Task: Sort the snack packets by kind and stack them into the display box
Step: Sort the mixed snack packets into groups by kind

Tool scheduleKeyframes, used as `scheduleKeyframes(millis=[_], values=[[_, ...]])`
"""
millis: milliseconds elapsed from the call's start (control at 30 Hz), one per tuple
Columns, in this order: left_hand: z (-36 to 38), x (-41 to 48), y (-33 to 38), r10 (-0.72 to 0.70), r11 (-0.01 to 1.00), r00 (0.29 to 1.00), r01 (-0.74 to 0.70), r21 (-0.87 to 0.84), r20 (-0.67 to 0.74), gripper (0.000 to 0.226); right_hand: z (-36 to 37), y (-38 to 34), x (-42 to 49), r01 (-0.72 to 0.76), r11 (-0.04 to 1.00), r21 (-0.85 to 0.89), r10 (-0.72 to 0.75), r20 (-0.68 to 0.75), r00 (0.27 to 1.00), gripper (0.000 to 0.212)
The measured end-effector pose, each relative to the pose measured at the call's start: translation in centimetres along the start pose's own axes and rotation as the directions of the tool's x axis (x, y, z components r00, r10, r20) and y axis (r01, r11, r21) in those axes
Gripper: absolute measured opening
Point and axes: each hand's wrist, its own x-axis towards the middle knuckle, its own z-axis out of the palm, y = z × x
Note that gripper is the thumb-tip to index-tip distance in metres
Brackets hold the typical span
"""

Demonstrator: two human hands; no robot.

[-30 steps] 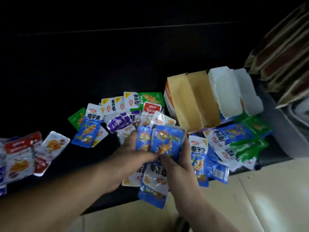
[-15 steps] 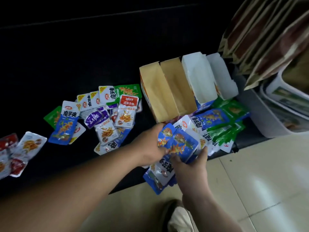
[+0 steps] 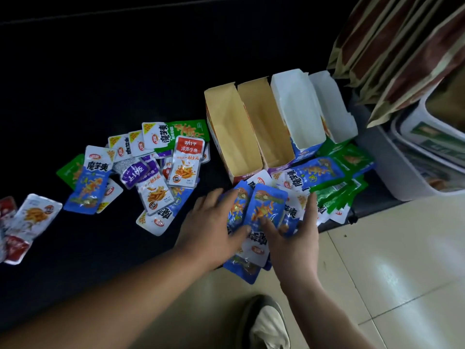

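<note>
Together, left hand [image 3: 214, 222] and right hand [image 3: 295, 238] — fingers [image 3: 312, 205] splayed — press the blue packets [image 3: 268, 207].

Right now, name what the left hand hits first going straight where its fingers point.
Probably the front wall of the leftmost tan display box, just beyond the left hand; depth is unclear.

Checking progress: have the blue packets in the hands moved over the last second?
Yes. Against the brown box, the blue packets shifted right: from beside its corner to before its near end, under the left hand and right hand.
</note>
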Motion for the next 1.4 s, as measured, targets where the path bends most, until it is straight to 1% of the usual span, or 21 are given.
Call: scheduleKeyframes(millis=[67, 133, 167, 233, 267, 333, 367, 433, 500, 533, 667, 733, 800, 900, 967, 1033, 1100, 1167, 1200, 1300, 1400], values=[[0.4, -1.1, 0.0, 0.019, 1.0, 0.999, -0.02, 0.019, 0.05, 0.095, 0.5, -0.1, 0.1, 0.03, 0.999, -0.015, -0.03, -0.041, 0.999, 0.083], [0.9, -1.7, 0.1, 0.03, 0.996, 0.992, -0.04, 0.079, 0.126, 0.107, 1.2, -0.2, 0.3, 0.002, 1.0, -0.01, -0.003, -0.075, 0.997, 0.057], [1.2, -1.8, 0.1, 0.027, 0.993, 0.989, -0.043, 0.111, 0.146, 0.111, 1.5, -0.1, 0.3, -0.02, 1.0, 0.0, 0.02, -0.073, 0.997, 0.049], [1.4, -1.3, 0.0, 0.032, 0.983, 0.987, -0.059, 0.175, 0.155, 0.109, 1.6, -0.3, 0.4, -0.079, 0.996, 0.043, 0.079, -0.009, 0.997, 0.042], [1.4, -1.0, -0.1, 0.041, 0.976, 0.985, -0.075, 0.204, 0.165, 0.107, 1.3, -0.4, 0.4, -0.078, 0.997, 0.008, 0.078, 0.043, 0.996, 0.042], [0.9, -0.3, -0.5, 0.077, 0.965, 0.979, -0.121, 0.233, 0.188, 0.105, 0.3, -0.9, 0.4, 0.016, 0.979, -0.203, 0.006, 0.109, 0.994, 0.042], [0.4, 0.0, -0.8, 0.101, 0.961, 0.974, -0.147, 0.232, 0.202, 0.103, -0.2, -1.2, 0.4, 0.076, 0.949, -0.307, -0.041, 0.12, 0.992, 0.046], [-0.4, 0.8, -1.5, 0.151, 0.953, 0.959, -0.205, 0.221, 0.239, 0.101, -1.3, -1.3, 0.5, 0.138, 0.861, -0.49, -0.107, 0.091, 0.99, 0.068], [-1.0, 1.3, -2.2, 0.173, 0.946, 0.951, -0.233, 0.225, 0.257, 0.1, -1.7, -0.8, 0.7, 0.238, 0.767, -0.596, -0.246, 0.069, 0.967, 0.091], [-1.2, 1.5, -2.5, 0.174, 0.946, 0.949, -0.235, 0.224, 0.263, 0.1, -1.7, -0.6, 0.6, 0.295, 0.718, -0.631, -0.314, 0.084, 0.946, 0.093], [-1.5, 1.8, -2.8, 0.198, 0.951, 0.94, -0.254, 0.179, 0.278, 0.1, -0.3, 1.3, 0.6, 0.508, 0.469, -0.722, -0.536, 0.225, 0.814, 0.075], [-2.0, 1.6, -3.0, 0.223, 0.947, 0.94, -0.272, 0.172, 0.258, 0.1, 0.2, 2.0, 0.8, 0.526, 0.397, -0.752, -0.543, 0.269, 0.795, 0.064], [-2.2, 1.3, -3.4, 0.246, 0.941, 0.941, -0.289, 0.175, 0.232, 0.097, 0.5, 2.2, 1.2, 0.497, 0.426, -0.755, -0.516, 0.249, 0.82, 0.058], [-2.1, 0.8, -4.1, 0.278, 0.94, 0.94, -0.309, 0.144, 0.2, 0.084, 1.0, 1.9, 1.3, 0.469, 0.476, -0.744, -0.48, 0.227, 0.847, 0.054], [-1.8, 0.6, -4.3, 0.255, 0.953, 0.944, -0.282, 0.111, 0.209, 0.079, 1.5, 1.3, 1.2, 0.471, 0.504, -0.724, -0.447, 0.248, 0.86, 0.054], [-1.5, 0.5, -4.3, 0.23, 0.96, 0.947, -0.258, 0.107, 0.225, 0.077, 1.3, 0.6, 1.0, 0.497, 0.52, -0.695, -0.449, 0.273, 0.851, 0.055], [-1.2, 0.5, -4.3, 0.225, 0.963, 0.951, -0.25, 0.099, 0.212, 0.071, 0.5, 0.0, 0.6, 0.511, 0.455, -0.729, -0.483, 0.28, 0.83, 0.06], [-1.2, 0.5, -4.6, 0.257, 0.96, 0.957, -0.269, 0.081, 0.132, 0.062, -0.1, -0.1, 0.5, 0.499, 0.369, -0.784, -0.513, 0.275, 0.813, 0.067], [-1.2, 0.5, -4.7, 0.275, 0.957, 0.957, -0.282, 0.072, 0.097, 0.061, -0.2, 0.0, 0.6, 0.514, 0.348, -0.784, -0.52, 0.295, 0.802, 0.067], [-1.6, 0.0, -5.3, 0.289, 0.956, 0.957, -0.29, 0.037, 0.025, 0.063, 0.6, 0.8, 0.9, 0.617, 0.319, -0.719, -0.54, 0.398, 0.742, 0.052], [-2.3, -1.5, -6.3, 0.311, 0.948, 0.95, -0.309, 0.075, -0.017, 0.051, 1.1, 1.0, 1.2, 0.597, 0.347, -0.723, -0.547, 0.36, 0.756, 0.041]])
